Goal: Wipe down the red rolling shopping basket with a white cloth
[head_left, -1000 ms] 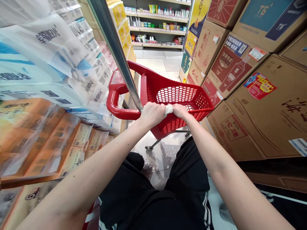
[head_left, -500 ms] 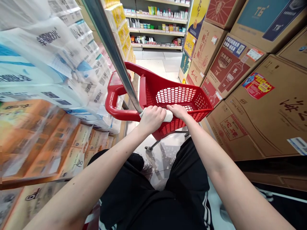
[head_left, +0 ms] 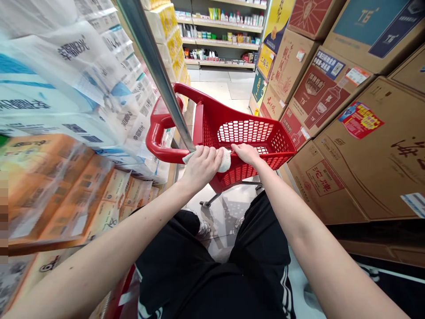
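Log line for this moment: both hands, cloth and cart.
left hand: holds white cloth against red cart, near edge | right hand: on same edge, right of cloth

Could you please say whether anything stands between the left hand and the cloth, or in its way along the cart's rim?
Nothing visible stands between the left hand and the white cloth it holds. Along the rim of the red cart, the metal pole stands by the cloth's left end, and the right hand rests to its right.

- Location type: retail shop.
- Landmark: red shopping cart [head_left: 226, 111].
- Left of cart: stacked, plastic-wrapped packs [head_left: 56, 84].
- Right of cart: stacked printed cartons [head_left: 332, 93].
- Beyond cart: shelves [head_left: 221, 43] lined with bottles [head_left: 238, 18].
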A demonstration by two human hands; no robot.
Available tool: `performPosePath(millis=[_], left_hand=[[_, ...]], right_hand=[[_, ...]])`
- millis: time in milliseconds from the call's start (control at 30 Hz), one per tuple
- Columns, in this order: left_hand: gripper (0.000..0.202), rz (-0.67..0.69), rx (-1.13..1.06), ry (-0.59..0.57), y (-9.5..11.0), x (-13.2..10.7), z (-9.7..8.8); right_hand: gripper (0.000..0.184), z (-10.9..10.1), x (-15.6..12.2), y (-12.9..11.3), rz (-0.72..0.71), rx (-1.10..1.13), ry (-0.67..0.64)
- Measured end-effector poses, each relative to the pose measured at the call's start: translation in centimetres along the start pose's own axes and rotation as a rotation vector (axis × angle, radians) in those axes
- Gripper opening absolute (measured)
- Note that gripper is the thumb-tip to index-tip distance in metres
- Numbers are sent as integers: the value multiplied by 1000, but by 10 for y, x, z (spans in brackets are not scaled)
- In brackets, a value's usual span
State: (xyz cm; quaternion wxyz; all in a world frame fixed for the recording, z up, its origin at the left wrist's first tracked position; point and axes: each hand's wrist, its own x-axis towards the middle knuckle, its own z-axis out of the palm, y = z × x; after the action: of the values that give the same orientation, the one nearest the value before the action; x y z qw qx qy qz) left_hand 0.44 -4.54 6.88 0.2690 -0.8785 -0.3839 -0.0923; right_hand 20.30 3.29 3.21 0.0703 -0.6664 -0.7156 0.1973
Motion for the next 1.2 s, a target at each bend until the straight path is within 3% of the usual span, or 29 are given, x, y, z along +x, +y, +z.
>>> performPosePath(millis=[367, 700, 1200], left_hand=[[27, 42, 4, -30, -9, 18, 0], [24, 66, -26, -22, -1, 27, -1], [22, 77, -48, -232, -11, 22, -18]], right_hand=[[70, 6, 3, 1, 9, -3, 17], [64, 0, -3, 7, 19, 7, 10], [63, 3, -5, -6, 3, -4, 10]])
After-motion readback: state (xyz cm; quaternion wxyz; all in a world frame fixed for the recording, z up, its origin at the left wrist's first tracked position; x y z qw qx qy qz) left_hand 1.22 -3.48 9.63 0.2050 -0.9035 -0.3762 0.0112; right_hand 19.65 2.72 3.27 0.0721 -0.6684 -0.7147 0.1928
